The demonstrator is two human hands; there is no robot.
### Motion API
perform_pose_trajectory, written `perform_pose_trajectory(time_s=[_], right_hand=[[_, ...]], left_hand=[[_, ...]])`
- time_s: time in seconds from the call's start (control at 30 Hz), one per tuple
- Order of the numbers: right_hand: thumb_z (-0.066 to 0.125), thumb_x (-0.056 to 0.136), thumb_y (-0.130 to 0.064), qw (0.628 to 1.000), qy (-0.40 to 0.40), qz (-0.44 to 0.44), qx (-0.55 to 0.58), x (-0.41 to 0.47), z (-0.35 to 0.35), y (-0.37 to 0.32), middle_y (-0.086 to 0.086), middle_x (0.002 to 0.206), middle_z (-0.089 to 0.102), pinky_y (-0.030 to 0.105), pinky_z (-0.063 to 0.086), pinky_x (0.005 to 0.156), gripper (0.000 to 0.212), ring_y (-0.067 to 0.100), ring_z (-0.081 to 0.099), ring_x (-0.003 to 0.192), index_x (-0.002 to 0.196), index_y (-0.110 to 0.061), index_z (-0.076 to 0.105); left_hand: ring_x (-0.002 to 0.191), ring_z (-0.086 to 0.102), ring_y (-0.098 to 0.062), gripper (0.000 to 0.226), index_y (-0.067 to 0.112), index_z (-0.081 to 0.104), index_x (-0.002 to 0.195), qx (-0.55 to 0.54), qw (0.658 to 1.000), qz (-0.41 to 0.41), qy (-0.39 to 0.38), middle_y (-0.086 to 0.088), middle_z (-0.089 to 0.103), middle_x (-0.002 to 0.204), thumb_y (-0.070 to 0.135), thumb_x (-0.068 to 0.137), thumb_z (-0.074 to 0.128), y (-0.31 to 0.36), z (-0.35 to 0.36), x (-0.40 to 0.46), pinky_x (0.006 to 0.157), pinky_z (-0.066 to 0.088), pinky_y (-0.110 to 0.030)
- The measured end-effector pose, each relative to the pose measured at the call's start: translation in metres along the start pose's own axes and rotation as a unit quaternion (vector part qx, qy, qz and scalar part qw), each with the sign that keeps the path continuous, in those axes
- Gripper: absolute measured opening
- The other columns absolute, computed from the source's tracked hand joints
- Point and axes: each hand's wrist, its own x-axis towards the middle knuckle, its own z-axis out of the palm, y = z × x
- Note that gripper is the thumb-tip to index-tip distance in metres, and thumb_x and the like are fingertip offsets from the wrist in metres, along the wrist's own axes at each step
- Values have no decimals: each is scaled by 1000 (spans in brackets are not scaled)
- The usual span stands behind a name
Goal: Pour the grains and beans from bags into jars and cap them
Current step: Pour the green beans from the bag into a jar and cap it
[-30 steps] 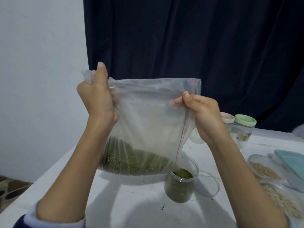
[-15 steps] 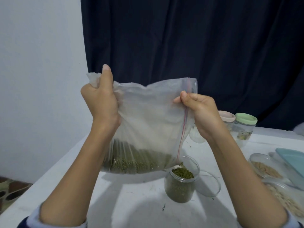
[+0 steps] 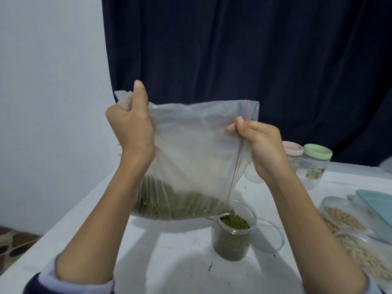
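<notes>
A clear zip bag [image 3: 197, 149] with green beans pooled in its lower edge hangs over the white table [image 3: 169, 262]. My left hand [image 3: 131, 126] grips the bag's bunched left corner. My right hand [image 3: 261, 145] pinches the bag by its red zip line. The bag's lower right corner dips to the mouth of an open clear jar [image 3: 233, 232], which is nearly full of green beans, and beans spill from that corner onto the heap. A clear round lid [image 3: 269, 236] lies just right of the jar.
At the back right stand a pink-capped jar [image 3: 293, 154] and a green-capped jar [image 3: 316, 164]. Two open containers of pale grains [image 3: 341, 215] [image 3: 364, 255] and a light blue lid [image 3: 377, 204] sit at the right edge. A dark curtain hangs behind.
The bag's bottom corner has lowered to the jar mouth and beans now run into it; the heap in the jar has risen. Both hands keep their hold.
</notes>
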Motion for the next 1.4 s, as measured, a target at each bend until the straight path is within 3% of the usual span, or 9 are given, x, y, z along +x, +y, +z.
perform_pose_trajectory(time_s=[0.17,0.37,0.53,0.67,0.8,1.0,1.23,1.4], right_hand=[[58,93,-17,1000,-18,-2,-15,-1,0,-4,-2,71,73,24,49,90,25,8,68,79,74,-10,72],[59,93,-18,1000,1,-2,-6,-4,-3,-2,0,72,74,28,49,95,25,11,69,81,73,-12,73],[60,92,-17,1000,-15,4,-4,-6,-4,-5,-3,70,73,17,50,86,22,6,68,77,74,-11,73],[60,92,-18,1000,-24,2,0,-5,-9,-7,-2,72,73,20,50,89,22,8,69,78,75,-11,73],[59,93,-18,999,-36,4,-4,-5,-12,-7,-1,75,74,13,49,79,22,5,69,76,79,-8,73],[59,93,-19,1000,-30,2,8,-8,-12,-5,1,79,75,19,51,88,21,7,70,79,81,-8,74],[59,93,-16,999,-18,1,28,-6,-10,-6,-2,75,75,14,49,80,23,7,69,78,76,-12,73],[59,93,-16,1000,-17,0,24,-7,-10,-4,0,77,75,16,51,83,22,9,70,79,78,-9,73]], left_hand=[[42,20,-4,53,21,19,56,6,1000,10,16,17,20,40,17,95,55,-1,-1,3,44,22,-17],[41,22,-3,57,23,21,49,4,999,15,29,18,22,38,17,94,55,1,1,3,45,23,-17],[43,22,-3,54,21,20,52,12,999,15,42,17,22,40,19,94,55,1,3,1,46,23,-19],[44,22,-4,54,21,20,53,15,998,14,58,17,22,40,19,93,55,0,3,0,47,23,-20],[44,21,-3,53,23,21,52,17,997,17,74,17,21,40,18,93,56,1,3,-3,46,22,-20],[45,22,-3,53,22,22,51,18,997,21,77,17,22,41,17,92,56,4,4,-1,46,23,-20],[43,21,-3,53,21,21,52,26,998,11,63,17,22,39,18,92,56,2,7,5,46,23,-20],[44,22,-3,53,22,21,52,35,998,8,60,17,22,39,19,92,56,0,8,5,46,23,-19]])
